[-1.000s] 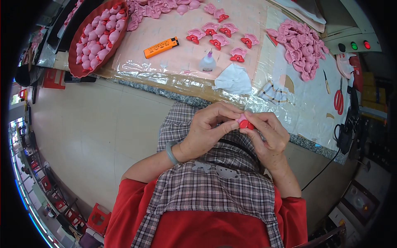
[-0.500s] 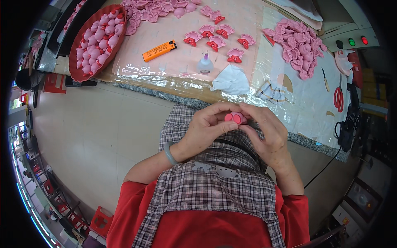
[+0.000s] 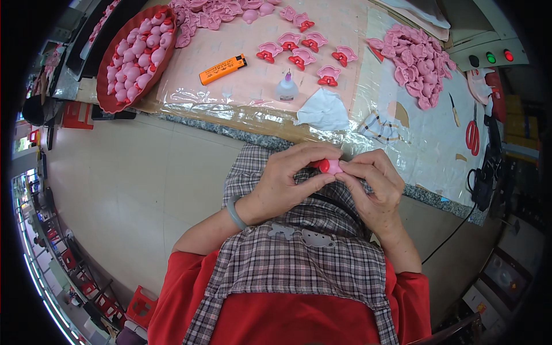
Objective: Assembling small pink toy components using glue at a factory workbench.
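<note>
The left hand [image 3: 299, 172] and right hand [image 3: 374, 179] are together pinching the pink-and-red piece [image 3: 333, 167], now turning its red end leftward, so handling is apparently continuing

Toward the table's [image 3: 428, 164] left end, a basin [image 3: 163, 61] holds small pieces [image 3: 138, 49]. Lighter [image 3: 223, 69], bottle [image 3: 286, 90] and cloth [image 3: 324, 109] follow rightward, the cloth by the front edge; scissors [image 3: 472, 140] lie near the right edge, right of a heap of parts [image 3: 424, 66].

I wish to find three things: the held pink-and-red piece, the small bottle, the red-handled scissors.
Pink-and-red piece [image 3: 333, 167]: head view, its pink body.
Small bottle [image 3: 286, 90]: head view, its body.
Red-handled scissors [image 3: 472, 130]: head view, the handles.
</note>
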Available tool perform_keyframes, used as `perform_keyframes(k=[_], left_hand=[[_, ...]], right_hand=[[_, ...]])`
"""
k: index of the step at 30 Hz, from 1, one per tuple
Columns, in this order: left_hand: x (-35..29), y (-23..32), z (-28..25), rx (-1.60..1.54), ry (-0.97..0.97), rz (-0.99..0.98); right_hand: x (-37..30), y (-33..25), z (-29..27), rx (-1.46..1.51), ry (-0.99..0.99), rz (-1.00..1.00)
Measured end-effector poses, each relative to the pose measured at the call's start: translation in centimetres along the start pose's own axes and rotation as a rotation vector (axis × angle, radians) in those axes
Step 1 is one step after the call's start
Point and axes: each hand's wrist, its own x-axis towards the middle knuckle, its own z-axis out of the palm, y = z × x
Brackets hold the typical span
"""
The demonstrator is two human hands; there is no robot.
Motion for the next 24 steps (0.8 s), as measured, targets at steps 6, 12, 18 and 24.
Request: perform_keyframes(k=[6, 12, 18, 24], left_hand=[[-0.4, 0.0, 0.3, 0.163, 0.049, 0.077], [-0.6, -0.2, 0.4, 0.215, 0.066, 0.124], [-0.6, -0.1, 0.5, 0.237, 0.074, 0.133], [-0.6, -0.3, 0.6, 0.27, 0.084, 0.151]], right_hand=[[-0.5, -0.1, 0.1, 0.005, -0.031, -0.012], [-0.9, -0.2, 0.4, 0.018, -0.013, -0.002], [-1.1, -0.1, 0.5, 0.009, -0.008, -0.004], [-1.2, 0.0, 0.6, 0.02, -0.014, 0.003]])
